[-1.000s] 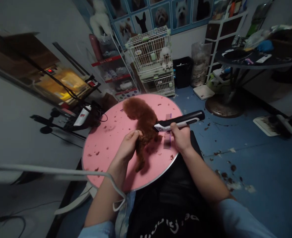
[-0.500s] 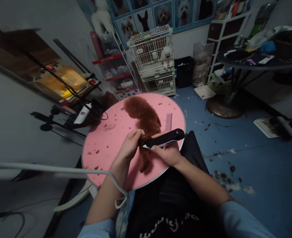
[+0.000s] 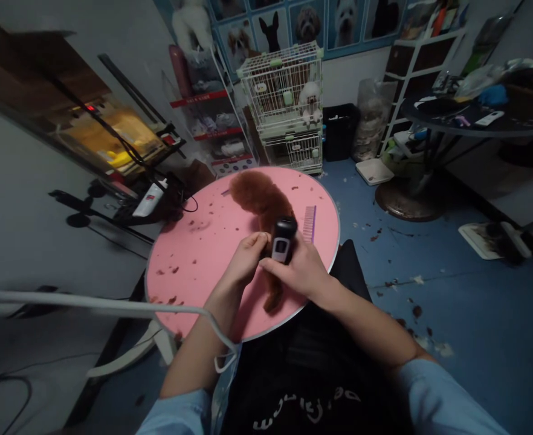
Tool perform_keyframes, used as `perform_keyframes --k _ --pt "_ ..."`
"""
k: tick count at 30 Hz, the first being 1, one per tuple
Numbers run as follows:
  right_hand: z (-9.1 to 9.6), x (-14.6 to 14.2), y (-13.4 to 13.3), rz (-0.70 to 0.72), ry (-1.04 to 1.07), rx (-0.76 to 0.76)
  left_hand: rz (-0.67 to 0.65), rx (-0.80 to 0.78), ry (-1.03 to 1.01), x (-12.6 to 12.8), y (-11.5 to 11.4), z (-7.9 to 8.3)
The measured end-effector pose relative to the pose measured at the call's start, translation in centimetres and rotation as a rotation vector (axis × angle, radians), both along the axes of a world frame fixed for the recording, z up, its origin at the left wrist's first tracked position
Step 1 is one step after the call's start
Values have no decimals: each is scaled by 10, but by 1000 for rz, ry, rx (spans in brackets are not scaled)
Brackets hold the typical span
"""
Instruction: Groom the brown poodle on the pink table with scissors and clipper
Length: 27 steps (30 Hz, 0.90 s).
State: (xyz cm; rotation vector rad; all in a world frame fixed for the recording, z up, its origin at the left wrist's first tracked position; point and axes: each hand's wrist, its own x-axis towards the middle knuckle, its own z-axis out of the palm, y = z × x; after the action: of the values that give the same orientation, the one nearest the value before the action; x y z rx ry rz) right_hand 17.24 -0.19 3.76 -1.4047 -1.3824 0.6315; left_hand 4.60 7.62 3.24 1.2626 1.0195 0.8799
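A small brown curly-haired dog (image 3: pixel 260 190) stands on the round pink grooming table (image 3: pixel 207 272), its fluffy head end away from me. My left hand (image 3: pixel 247 258) is closed at the dog's hind end, fingertips pinching a part I cannot make out. In my right hand (image 3: pixel 305 269) is a black hair clipper (image 3: pixel 285 231), upright with its grey switch panel facing me. Its cutting end is hidden, close to the dog's rear. Below the hands a brown furry leg (image 3: pixel 273 296) reaches the table. A purple-backed comb (image 3: pixel 310 223) lies right of the dog.
A grey-white bar (image 3: pixel 112 306) with a hooked end crosses above my left forearm. Wire cages (image 3: pixel 280 90) with a white dog (image 3: pixel 310 99) stand behind the table. A dark round table (image 3: pixel 457 121) is at right. Brown hair clumps dot the pink table and blue floor (image 3: pixel 429 272).
My right hand has turned the clipper from lying sideways to pointing up, and shifted it left over the dog's rear. My left hand has moved slightly right. The view has shifted a little.
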Motion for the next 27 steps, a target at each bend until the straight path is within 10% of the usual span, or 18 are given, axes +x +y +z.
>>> perform_keyframes --k 15,27 --pt "-8 -23 -33 184 -387 -199 -7 -15 -95 13 5 -1" --pt "-68 1 -69 476 336 -51 95 -153 -210 16 2 -3"
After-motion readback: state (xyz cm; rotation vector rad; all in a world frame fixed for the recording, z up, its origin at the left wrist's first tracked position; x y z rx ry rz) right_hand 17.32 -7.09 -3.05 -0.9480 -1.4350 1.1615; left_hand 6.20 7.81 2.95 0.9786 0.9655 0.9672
